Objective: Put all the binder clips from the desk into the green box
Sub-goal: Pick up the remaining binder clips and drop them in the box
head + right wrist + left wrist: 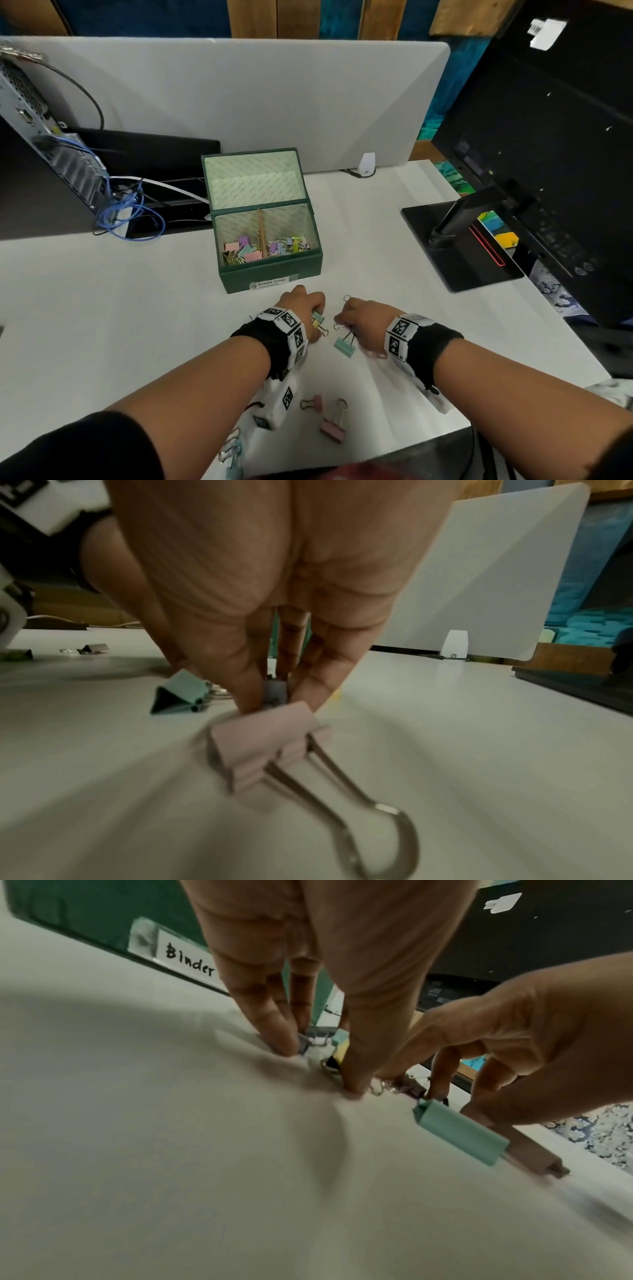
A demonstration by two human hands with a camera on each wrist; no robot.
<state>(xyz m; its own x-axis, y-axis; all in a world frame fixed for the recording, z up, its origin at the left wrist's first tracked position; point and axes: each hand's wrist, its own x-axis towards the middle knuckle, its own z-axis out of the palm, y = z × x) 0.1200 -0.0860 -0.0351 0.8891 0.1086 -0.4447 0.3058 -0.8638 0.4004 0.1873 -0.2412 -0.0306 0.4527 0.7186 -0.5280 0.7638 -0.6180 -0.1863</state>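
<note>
**Both hands gathering binder clips just in front of the green box**

Head view: on the white desk (102,308), the open green box (270,274) sits centre, already holding many pastel clips. Just near of it, the left hand (301,305) curls over a yellow-green clip (318,320). The right hand (359,318) curls over small clips, with a mint binder clip (344,346) touching its fingers. Two pink clips (330,426) lie nearer, more at the near edge.

Left wrist view: left fingertips (281,1042) pinch a small clip against the desk; the right hand's fingers bunch around wire handles beside the mint clip.

Right wrist view: right fingertips (250,696) pinch a pink binder clip (267,745), its handle trailing.

Judgement: gripping clip bodies rather than loose handles, then lifting clear over the box's near wall, should prevent drops.
</note>
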